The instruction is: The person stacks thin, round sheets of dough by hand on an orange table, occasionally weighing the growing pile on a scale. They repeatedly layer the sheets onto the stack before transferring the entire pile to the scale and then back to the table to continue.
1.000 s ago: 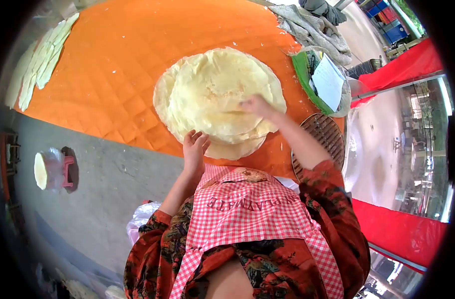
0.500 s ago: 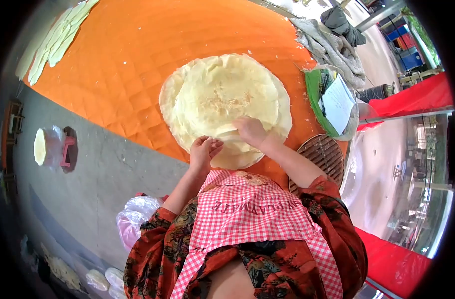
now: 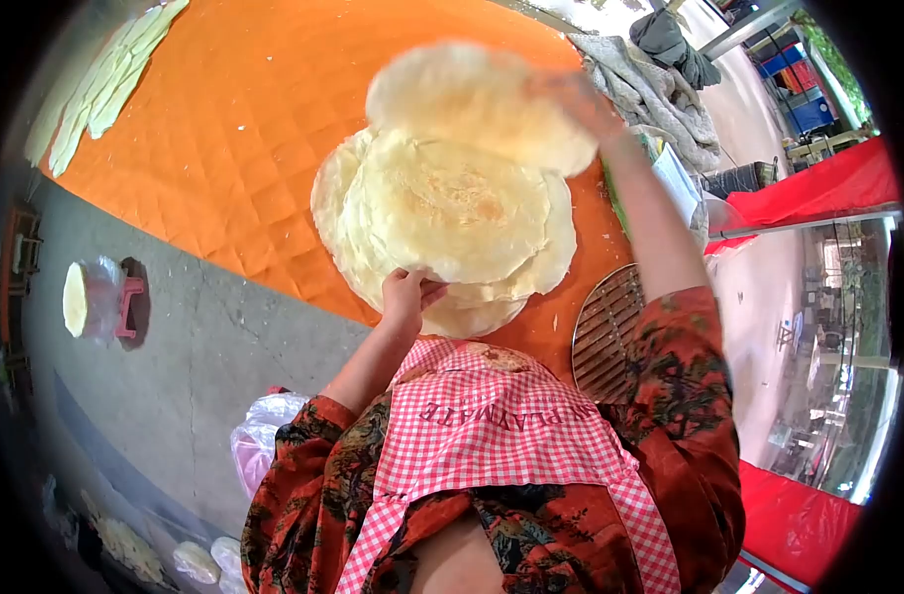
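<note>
Right hand (image 3: 574, 97) grips top flatbread (image 3: 472, 99), now lifted off stack (image 3: 452, 223). Left hand (image 3: 404, 297) pinches stack's rim. Arm now covers tray holding paper (image 3: 678, 168).

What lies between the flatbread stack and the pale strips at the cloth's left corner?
Between stack and strips, only bare orange cloth shows, head view.

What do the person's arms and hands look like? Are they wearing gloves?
No gloves: the left hand and the right hand are bare, though the right one is blurred. Both arms have loose sleeves, red-orange with a dark flowery print, ending near the elbows. A red-and-white checked apron hangs between them.
</note>
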The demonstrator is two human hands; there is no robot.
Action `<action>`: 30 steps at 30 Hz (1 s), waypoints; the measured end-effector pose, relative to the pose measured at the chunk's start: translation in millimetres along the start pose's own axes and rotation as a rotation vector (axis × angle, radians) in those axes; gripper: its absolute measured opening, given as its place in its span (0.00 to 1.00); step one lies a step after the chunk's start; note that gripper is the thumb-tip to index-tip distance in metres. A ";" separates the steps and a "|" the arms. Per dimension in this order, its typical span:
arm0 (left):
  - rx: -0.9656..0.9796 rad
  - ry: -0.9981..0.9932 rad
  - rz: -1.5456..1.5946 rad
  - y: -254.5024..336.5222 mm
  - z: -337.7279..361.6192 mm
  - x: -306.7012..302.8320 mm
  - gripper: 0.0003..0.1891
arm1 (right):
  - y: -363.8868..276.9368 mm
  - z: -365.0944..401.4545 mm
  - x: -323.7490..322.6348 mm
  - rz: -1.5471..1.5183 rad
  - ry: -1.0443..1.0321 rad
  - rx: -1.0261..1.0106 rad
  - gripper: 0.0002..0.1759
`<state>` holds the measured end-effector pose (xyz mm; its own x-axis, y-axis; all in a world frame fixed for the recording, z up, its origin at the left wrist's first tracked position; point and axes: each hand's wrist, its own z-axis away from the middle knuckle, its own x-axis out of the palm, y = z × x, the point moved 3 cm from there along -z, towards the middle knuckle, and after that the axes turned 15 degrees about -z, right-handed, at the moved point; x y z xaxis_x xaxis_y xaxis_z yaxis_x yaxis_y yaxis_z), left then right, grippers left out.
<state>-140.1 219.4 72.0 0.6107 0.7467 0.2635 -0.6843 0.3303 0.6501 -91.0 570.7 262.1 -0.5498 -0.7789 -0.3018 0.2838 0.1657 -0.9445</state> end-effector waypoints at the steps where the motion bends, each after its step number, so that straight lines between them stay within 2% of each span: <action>1: -0.008 0.003 0.003 -0.5 -1.8 -0.5 0.08 | -54.2 -1.9 -12.8 0.313 0.136 -0.210 0.13; 3: -0.027 0.010 0.015 -4.8 -2.2 -3.0 0.08 | -121.6 11.6 -19.8 0.518 0.130 -0.458 0.15; 6: -0.025 -0.016 0.033 -6.5 -1.9 -5.2 0.08 | -156.0 65.7 29.9 0.740 0.121 -0.410 0.17; 8: -0.014 -0.030 0.030 -2.1 1.0 -3.5 0.08 | -96.7 74.2 57.3 0.735 0.068 -0.545 0.17; 9: -0.011 -0.034 0.031 0.3 3.8 -3.5 0.08 | -60.0 79.9 74.2 0.654 -0.003 -0.519 0.16; 10: -0.002 -0.048 0.033 2.5 6.6 -3.1 0.08 | -24.9 89.5 95.1 0.749 -0.002 -0.626 0.16; 12: 0.015 -0.075 0.029 5.7 10.7 -2.9 0.08 | 46.8 112.1 138.5 0.688 0.026 -0.613 0.12; 14: 0.013 -0.098 0.041 4.5 8.9 -1.8 0.08 | 102.7 135.6 168.8 0.631 -0.078 -0.465 0.06; 17: 0.004 -0.124 0.033 2.5 7.5 -1.2 0.08 | 118.7 145.7 182.8 0.590 -0.065 -0.443 0.06; 20: 0.006 -0.141 0.032 4.8 10.2 1.4 0.08 | 97.9 146.9 179.3 0.630 -0.033 -0.429 0.06; 23: 0.025 -0.166 0.033 10.1 14.4 8.7 0.07 | 104.0 149.9 190.9 0.533 -0.061 -0.503 0.08; 26: 0.044 -0.192 -0.011 11.3 10.7 7.6 0.08 | 82.2 161.6 203.8 0.486 -0.015 -0.597 0.15; 29: 0.145 -0.219 -0.015 14.1 11.4 8.3 0.12 | 106.6 155.4 199.8 0.474 0.102 -0.566 0.13; 30: 0.189 -0.232 -0.008 13.8 13.0 10.2 0.13 | 109.8 138.3 183.8 0.463 -0.026 -0.218 0.10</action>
<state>-138.1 224.1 92.9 0.7053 0.5854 0.3998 -0.6063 0.2058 0.7681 -52.2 362.1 120.8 -0.3849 -0.6085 -0.6940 0.3208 0.6168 -0.7188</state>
